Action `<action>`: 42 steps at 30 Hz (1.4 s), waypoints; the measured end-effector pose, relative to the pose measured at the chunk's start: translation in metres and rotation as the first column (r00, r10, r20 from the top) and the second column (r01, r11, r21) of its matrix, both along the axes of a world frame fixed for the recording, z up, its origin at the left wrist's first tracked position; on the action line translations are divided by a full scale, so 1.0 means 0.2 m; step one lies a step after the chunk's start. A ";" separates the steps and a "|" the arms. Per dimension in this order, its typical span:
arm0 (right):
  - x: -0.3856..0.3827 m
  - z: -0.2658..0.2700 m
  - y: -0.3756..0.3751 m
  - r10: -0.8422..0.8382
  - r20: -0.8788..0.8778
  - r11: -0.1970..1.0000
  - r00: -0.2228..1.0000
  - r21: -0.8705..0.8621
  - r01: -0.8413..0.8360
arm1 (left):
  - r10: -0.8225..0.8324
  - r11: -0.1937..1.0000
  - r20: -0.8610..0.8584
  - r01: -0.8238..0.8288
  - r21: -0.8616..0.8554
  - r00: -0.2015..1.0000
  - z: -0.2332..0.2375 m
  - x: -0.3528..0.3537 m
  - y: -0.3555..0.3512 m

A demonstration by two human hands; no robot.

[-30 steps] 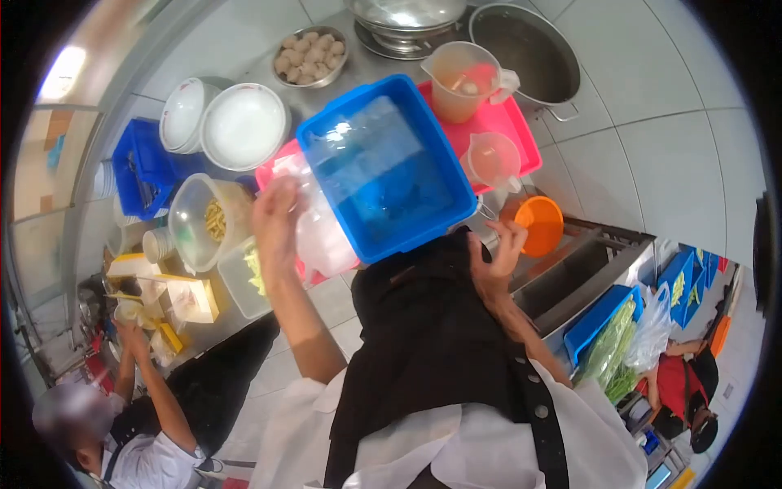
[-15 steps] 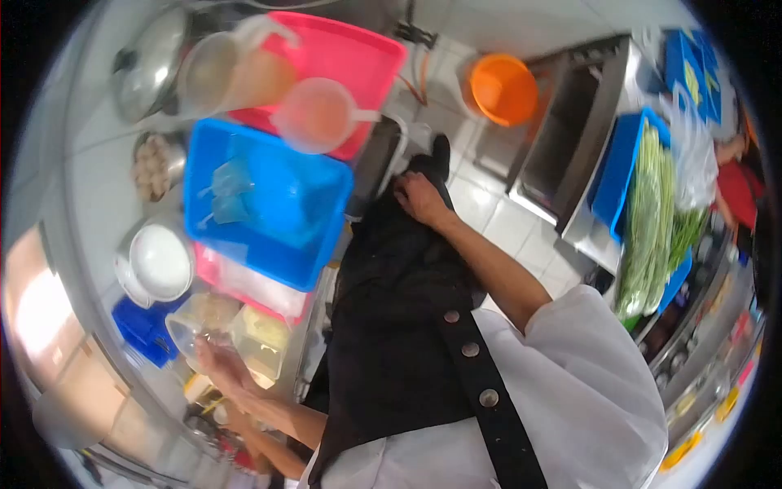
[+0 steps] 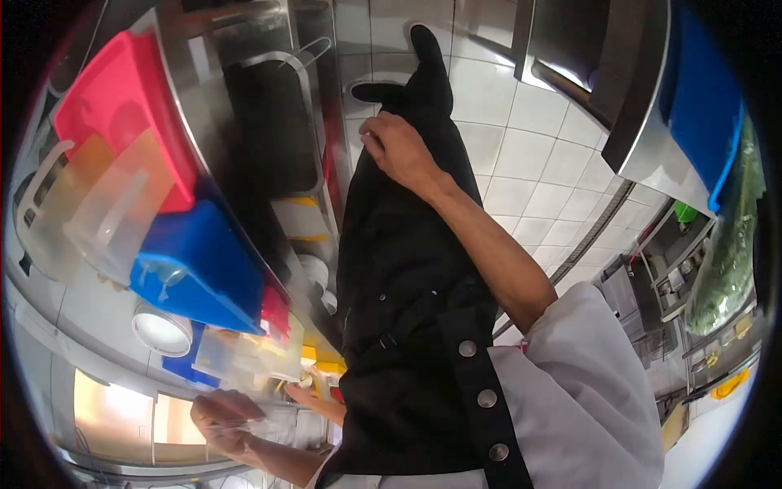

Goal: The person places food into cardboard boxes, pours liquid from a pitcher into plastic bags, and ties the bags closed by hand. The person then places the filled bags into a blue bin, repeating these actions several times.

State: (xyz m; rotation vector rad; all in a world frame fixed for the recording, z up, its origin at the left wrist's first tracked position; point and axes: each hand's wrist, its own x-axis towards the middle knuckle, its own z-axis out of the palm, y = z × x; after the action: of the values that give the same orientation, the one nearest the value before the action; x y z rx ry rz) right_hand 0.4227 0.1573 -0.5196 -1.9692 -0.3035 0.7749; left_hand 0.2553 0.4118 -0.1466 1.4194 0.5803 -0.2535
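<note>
My left hand [image 3: 228, 417] is raised at the lower left, its fingers curled together. A see-through, film-like smear shows at its fingers, too blurred to name. Just beyond it are clear plastic containers [image 3: 230, 354] on the worktop, one with pale yellow contents. My right hand [image 3: 399, 151] hangs in front of the black apron [image 3: 407, 244], fingers loosely bent and a little apart, with nothing plainly held. Another person's hand [image 3: 314, 403] shows beside the containers, partly hidden by my apron.
A blue tub [image 3: 199, 265], a pink tray [image 3: 122, 106], measuring jugs [image 3: 122, 204] and a white bowl [image 3: 161, 328] crowd the left worktop. A dark metal basin [image 3: 273, 122] lies below its edge. At right are a steel counter [image 3: 643, 138] and bagged greens [image 3: 729, 261].
My left hand has come away from the clear container, towards my body. The view has swung, so the worktop sits further left and more floor shows. My right hand stays before the apron.
</note>
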 end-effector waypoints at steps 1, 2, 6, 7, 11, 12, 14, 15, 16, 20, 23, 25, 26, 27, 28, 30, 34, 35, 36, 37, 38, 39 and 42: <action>0.00 0.00 0.02 0.005 -0.010 1.000 1.000 0.008 -0.005 | 0.097 0.993 -0.141 -0.086 0.081 0.985 -0.02 0.01 -0.08; 0.00 0.01 0.07 0.074 0.032 0.997 0.997 0.029 -0.075 | 0.206 0.970 -0.260 -0.162 0.180 0.943 -0.03 0.02 -0.17; -0.03 0.08 0.45 0.207 -0.016 0.913 0.978 0.361 -0.188 | 0.302 0.952 -0.391 -0.259 0.162 0.869 -0.15 0.09 -0.48; -0.06 0.03 0.58 0.182 -0.049 0.923 0.982 0.354 -0.153 | 0.375 0.927 -0.374 -0.334 0.173 0.848 -0.15 0.07 -0.57; -0.02 -0.32 1.08 0.421 -0.196 0.906 0.886 0.035 -0.423 | 0.621 0.783 -0.379 -0.565 0.260 0.686 -0.05 -0.06 -0.85; 0.06 -0.22 1.08 0.599 0.026 0.793 0.800 -0.157 -0.588 | 0.684 0.728 -0.361 -0.626 0.280 0.634 -0.04 -0.06 -0.92; -0.03 -0.40 1.17 0.374 -0.028 0.924 0.927 -0.076 -0.375 | 0.689 0.724 -0.355 -0.630 0.282 0.632 -0.02 -0.13 -0.97; 0.01 -0.32 1.10 0.281 -0.139 0.958 0.950 0.094 -0.270 | 0.692 0.720 -0.324 -0.651 0.240 0.646 -0.03 -0.18 -0.98; 0.03 -0.24 0.97 0.207 -0.263 0.959 0.942 0.244 -0.143 | 0.696 0.715 -0.292 -0.672 0.194 0.656 -0.03 -0.22 -0.99; 0.16 0.12 0.42 0.077 -0.465 0.877 0.882 0.453 0.162 | 0.719 0.682 -0.259 -0.725 0.090 0.645 -0.03 -0.27 -0.96; 0.34 0.38 0.07 0.068 -0.536 0.913 0.841 0.373 0.164 | 0.749 0.658 -0.173 -0.749 0.080 0.639 -0.10 -0.40 -0.92; 0.42 0.64 -0.04 0.071 -0.404 0.878 0.912 0.458 0.135 | 0.761 0.648 -0.131 -0.754 0.105 0.636 -0.11 -0.49 -0.93; 0.40 0.78 -0.04 0.112 -0.299 0.886 0.948 0.463 0.042 | 0.792 0.610 -0.097 -0.786 0.096 0.603 -0.10 -0.50 -0.94; 0.38 0.90 -0.01 0.163 -0.192 0.883 0.968 0.466 -0.056 | 0.780 0.624 -0.121 -0.778 0.079 0.613 -0.08 -0.50 -0.94; 0.34 1.05 0.05 0.232 -0.171 0.863 0.958 0.491 -0.121 | 0.774 0.629 -0.148 -0.774 0.069 0.616 -0.06 -0.51 -0.94; 0.17 1.31 0.25 0.450 0.339 0.666 0.826 0.490 -0.563 | 0.758 0.651 -0.058 -0.759 0.007 0.650 -0.12 -0.62 -0.94; -0.31 1.46 0.76 0.516 0.699 0.218 0.496 0.453 -0.864 | 0.805 0.590 0.032 -0.794 -0.145 0.592 -0.12 -0.65 -0.91; -0.41 1.40 0.91 0.623 0.741 0.126 0.250 0.221 -0.967 | 0.788 0.610 0.055 -0.767 -0.201 0.613 -0.12 -0.66 -0.91; -0.48 1.32 1.01 0.694 0.720 0.015 -0.006 -0.023 -1.000 | 0.804 0.592 0.072 -0.780 -0.202 0.591 -0.12 -0.66 -0.90; -0.53 1.24 1.02 0.684 0.729 -0.007 -0.029 -0.033 -0.999 | 0.823 0.567 0.095 -0.803 -0.183 0.559 -0.12 -0.66 -0.89; -0.57 1.14 1.05 0.635 0.767 0.029 -0.092 -0.142 -0.989 | 0.839 0.544 0.112 -0.822 -0.172 0.532 -0.13 -0.69 -0.86; -0.56 1.11 1.08 0.574 0.804 0.075 -0.157 -0.243 -0.967 | 0.864 0.502 0.137 -0.851 -0.155 0.485 -0.13 -0.70 -0.86; -0.47 1.34 0.92 0.633 0.752 0.053 0.183 0.194 -0.980 | 0.902 0.408 0.231 -0.894 -0.185 0.364 -0.18 -0.71 -0.83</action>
State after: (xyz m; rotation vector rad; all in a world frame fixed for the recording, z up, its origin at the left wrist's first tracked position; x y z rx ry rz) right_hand 0.3295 0.3403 -0.2523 -0.9773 -2.0073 0.6565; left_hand 0.1131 0.2453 -0.1820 0.8771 1.0171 0.8584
